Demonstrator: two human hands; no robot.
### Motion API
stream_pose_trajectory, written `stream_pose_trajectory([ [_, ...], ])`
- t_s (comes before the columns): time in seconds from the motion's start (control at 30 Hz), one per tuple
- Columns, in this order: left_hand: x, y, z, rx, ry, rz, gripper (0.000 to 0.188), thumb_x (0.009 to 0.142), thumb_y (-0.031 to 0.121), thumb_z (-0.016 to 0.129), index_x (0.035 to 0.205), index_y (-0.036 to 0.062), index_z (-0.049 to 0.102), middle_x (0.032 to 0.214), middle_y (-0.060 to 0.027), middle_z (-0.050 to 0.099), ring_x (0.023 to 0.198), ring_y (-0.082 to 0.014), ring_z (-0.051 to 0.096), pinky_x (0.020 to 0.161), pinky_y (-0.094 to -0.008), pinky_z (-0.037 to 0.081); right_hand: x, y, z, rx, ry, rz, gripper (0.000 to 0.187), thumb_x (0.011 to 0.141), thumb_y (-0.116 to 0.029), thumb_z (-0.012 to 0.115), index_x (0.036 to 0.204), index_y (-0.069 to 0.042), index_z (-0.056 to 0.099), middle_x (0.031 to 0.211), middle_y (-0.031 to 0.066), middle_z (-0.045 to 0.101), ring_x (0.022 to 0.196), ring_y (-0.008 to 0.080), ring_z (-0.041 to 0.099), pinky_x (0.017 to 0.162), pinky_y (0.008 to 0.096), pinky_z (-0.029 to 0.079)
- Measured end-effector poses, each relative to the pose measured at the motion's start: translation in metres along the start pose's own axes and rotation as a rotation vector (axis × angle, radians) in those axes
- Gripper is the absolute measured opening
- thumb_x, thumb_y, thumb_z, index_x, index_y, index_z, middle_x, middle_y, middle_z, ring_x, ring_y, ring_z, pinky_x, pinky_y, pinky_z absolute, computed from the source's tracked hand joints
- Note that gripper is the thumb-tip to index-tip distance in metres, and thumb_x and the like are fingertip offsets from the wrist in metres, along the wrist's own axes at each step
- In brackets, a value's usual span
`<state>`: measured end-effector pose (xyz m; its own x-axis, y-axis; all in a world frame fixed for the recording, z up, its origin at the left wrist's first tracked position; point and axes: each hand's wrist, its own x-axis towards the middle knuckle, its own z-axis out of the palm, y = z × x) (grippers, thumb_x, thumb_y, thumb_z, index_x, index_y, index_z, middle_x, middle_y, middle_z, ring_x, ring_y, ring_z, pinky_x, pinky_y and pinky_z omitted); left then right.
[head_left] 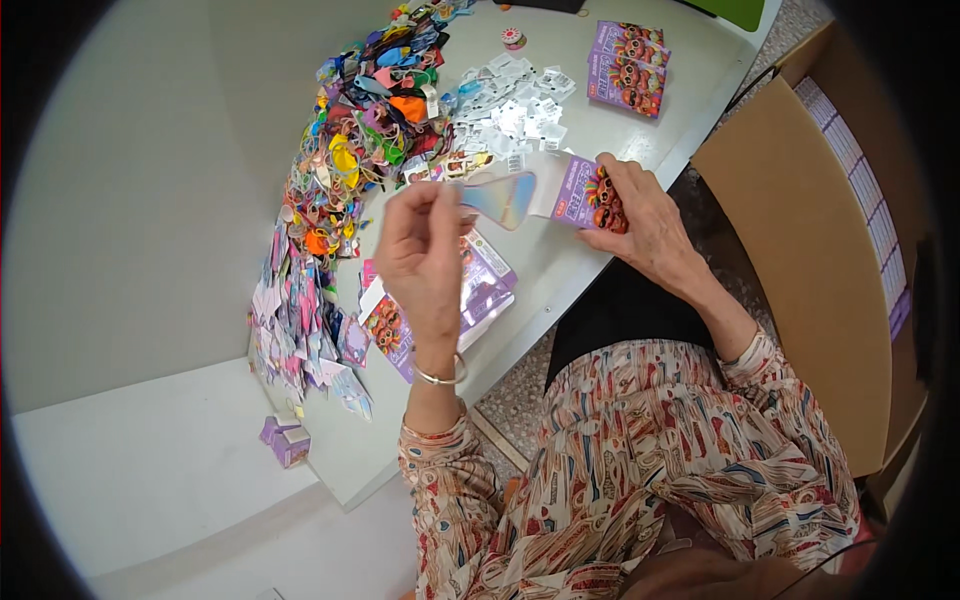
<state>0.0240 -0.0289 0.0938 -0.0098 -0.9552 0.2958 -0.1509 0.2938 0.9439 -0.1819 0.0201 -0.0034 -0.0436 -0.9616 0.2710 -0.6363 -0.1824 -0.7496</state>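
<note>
My left hand (422, 255) is closed in a pinch on a shiny, iridescent, roughly triangular flat piece (508, 200), whose wide end points toward a small purple box (575, 190). That box lies in my right hand (648, 215), fingers wrapped round its far end. Its pale flap stands open on the side facing the iridescent piece, and a slight gap separates the two. Below my left hand are more purple printed boxes, some looking flattened (485, 275), partly covered by my wrist. Whether the held box has anything inside is hidden.
Along the table's left side runs a heap of colourful small toys (350, 150), then a pile of shiny pastel pieces (300, 310). Small white packets (515, 105) spread behind my hands. Purple boxes (628, 75) stack at the back right. A large carton (800, 220) stands right.
</note>
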Motion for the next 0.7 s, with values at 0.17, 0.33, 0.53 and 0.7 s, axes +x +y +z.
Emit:
stream_pose_trajectory([
  [0.17, -0.009, -0.019, 0.018, 0.364, 0.007, 0.190, 0.007, 0.088, 0.003, 0.064, 0.094, -0.0005, 0.064, 0.081, -0.0057, 0.065, 0.070, -0.0096, 0.061, 0.065, -0.0257, 0.050, -0.003, -0.005, 0.000, 0.040, -0.076, -0.003, 0.075, 0.072, -0.021, 0.076, 0.132, 0.003, 0.037, 0.119, 0.0211, 0.049, 0.112, 0.0376, 0.050, 0.097, 0.0419, 0.041],
  [0.33, -0.013, -0.038, 0.029, 0.454, -0.137, 0.236, 0.009, 0.085, 0.007, 0.067, 0.091, 0.0000, 0.066, 0.085, -0.0080, 0.064, 0.084, -0.0233, 0.061, 0.077, -0.0324, 0.048, -0.008, 0.004, -0.003, 0.058, -0.021, -0.051, 0.074, 0.071, -0.014, 0.076, 0.131, 0.005, 0.038, 0.118, 0.0229, 0.049, 0.112, 0.0380, 0.050, 0.098, 0.0411, 0.041],
  [0.53, 0.035, -0.091, -0.002, 0.718, -0.369, 0.299, 0.026, 0.077, 0.015, 0.072, 0.101, 0.0051, 0.069, 0.103, -0.0115, 0.063, 0.092, -0.0292, 0.057, 0.081, -0.0405, 0.046, 0.000, 0.022, -0.025, -0.074, 0.123, 0.054, 0.074, 0.072, -0.015, 0.075, 0.133, 0.004, 0.037, 0.117, 0.0212, 0.050, 0.107, 0.0368, 0.051, 0.095, 0.0408, 0.042],
  [0.7, 0.052, -0.116, 0.005, 0.935, -0.544, 0.334, 0.038, 0.068, 0.020, 0.078, 0.104, 0.0111, 0.069, 0.106, -0.0121, 0.059, 0.101, -0.0314, 0.052, 0.084, -0.0433, 0.044, -0.001, 0.025, -0.026, -0.069, 0.091, 0.111, 0.073, 0.074, -0.017, 0.073, 0.134, 0.003, 0.037, 0.114, 0.0206, 0.050, 0.105, 0.0366, 0.051, 0.094, 0.0402, 0.042],
])
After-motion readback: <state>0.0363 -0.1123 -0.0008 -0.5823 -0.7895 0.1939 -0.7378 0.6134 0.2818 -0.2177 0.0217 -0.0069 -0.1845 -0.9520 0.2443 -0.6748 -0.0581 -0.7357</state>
